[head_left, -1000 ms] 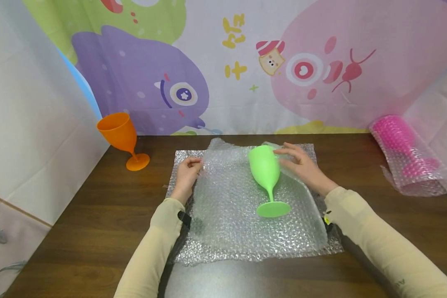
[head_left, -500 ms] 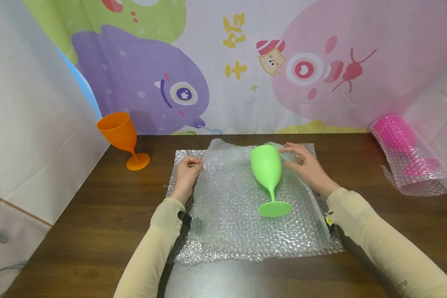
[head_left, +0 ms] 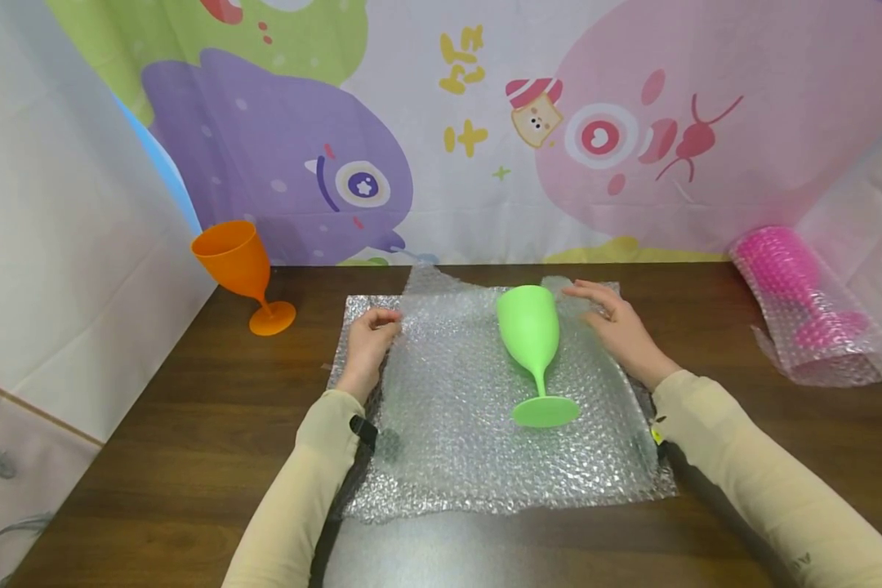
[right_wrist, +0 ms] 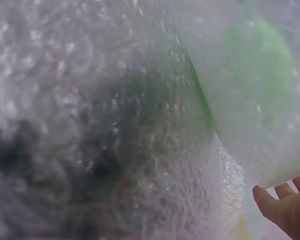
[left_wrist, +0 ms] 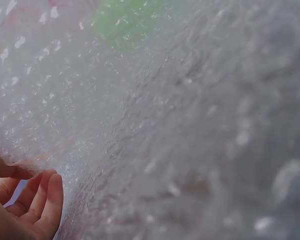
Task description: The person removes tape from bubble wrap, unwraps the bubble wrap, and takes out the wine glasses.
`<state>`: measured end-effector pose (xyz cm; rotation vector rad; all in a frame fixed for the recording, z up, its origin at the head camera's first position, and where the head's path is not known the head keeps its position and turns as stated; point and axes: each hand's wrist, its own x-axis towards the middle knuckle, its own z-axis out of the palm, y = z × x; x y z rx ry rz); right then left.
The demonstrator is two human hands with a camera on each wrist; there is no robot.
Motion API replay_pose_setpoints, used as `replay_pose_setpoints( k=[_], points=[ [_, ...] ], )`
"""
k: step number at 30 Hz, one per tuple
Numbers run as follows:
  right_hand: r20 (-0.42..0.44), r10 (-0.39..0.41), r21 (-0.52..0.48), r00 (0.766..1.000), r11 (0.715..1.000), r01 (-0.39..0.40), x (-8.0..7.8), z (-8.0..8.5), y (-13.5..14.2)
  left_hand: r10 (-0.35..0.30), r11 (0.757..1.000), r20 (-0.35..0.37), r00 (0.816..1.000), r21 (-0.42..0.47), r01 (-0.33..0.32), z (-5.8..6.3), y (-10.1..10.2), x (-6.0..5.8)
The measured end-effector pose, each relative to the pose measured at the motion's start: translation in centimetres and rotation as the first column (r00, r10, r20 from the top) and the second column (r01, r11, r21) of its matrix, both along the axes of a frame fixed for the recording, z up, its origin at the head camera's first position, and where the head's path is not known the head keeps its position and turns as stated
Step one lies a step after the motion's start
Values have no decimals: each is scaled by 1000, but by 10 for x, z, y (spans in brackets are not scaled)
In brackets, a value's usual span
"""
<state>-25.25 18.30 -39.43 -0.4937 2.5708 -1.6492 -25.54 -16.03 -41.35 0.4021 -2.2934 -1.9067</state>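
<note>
A green plastic goblet [head_left: 527,325] lies on a clear sheet of bubble wrap [head_left: 448,392], bowl away from me and round foot toward me. My left hand [head_left: 369,343] pinches the sheet's left edge between thumb and fingers; the left wrist view shows this hand [left_wrist: 32,200] at the edge. On the other side my right hand [head_left: 621,331] is at the sheet's far right edge, beside the goblet's bowl, fingers fairly straight. The right wrist view has these fingertips [right_wrist: 260,192] against the lower edge of the film, with the goblet showing green through it.
More bubble wrap [head_left: 382,506] lies flat beneath the sheet. An orange goblet [head_left: 235,265] stands at the back left of the wooden table [head_left: 154,457]. A pink goblet wrapped in bubble wrap [head_left: 801,294] lies at the right. A printed cartoon curtain [head_left: 470,212] hangs behind.
My right hand has moved right, away from the goblet's bowl, and the sheet's right side has spread outward. The green goblet has shifted slightly right. My left hand stays nearly in place.
</note>
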Motion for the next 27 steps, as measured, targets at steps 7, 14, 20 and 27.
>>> replay_pose_setpoints(
  k=[7, 14, 20, 27],
  points=[
    [55, -37, -6, 998, 999, 37, 0, -2, 2, -7, 1000, 13, 1000, 14, 7, 1, 0, 1],
    [65, -78, 4, 995, 997, 78, -1, -3, 10, -9, 999, -4, 1000, 42, 9, -1, -1, -1],
    [47, -86, 9, 995, 996, 86, -1, -6, 15, -22, 999, 10, 1000, 44, 22, -2, -2, 0],
    [30, -92, 29, 995, 995, 91, -6, -10, 21, -27, 998, 26, 999, 50, 25, -3, -3, -1]
  ],
)
